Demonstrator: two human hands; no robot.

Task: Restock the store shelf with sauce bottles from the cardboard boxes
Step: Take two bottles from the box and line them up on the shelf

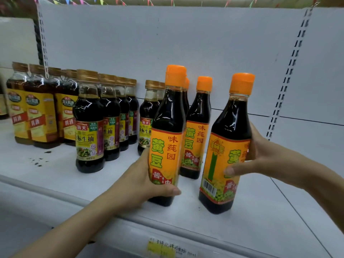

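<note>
A: How far along does the restocking look?

B: Partly done, I'd judge. On the shelf [55, 175], from the left: a block of yellow-label bottles [40, 110], then rows of gold-cap bottles [89, 125], all full of dark liquid. Two orange-cap bottles [198, 127] already stand further back.

A: And the hands?

B: The left hand [137, 181] is wrapped round one orange-cap bottle [167, 135], near the shelf's front. The right hand [260, 155] grips another bottle [226, 146] beside it, tilted a little.

A: What's left?

B: Plenty of bare shelf on the right. The cardboard boxes aren't in view, so I can't tell how many remain.
</note>
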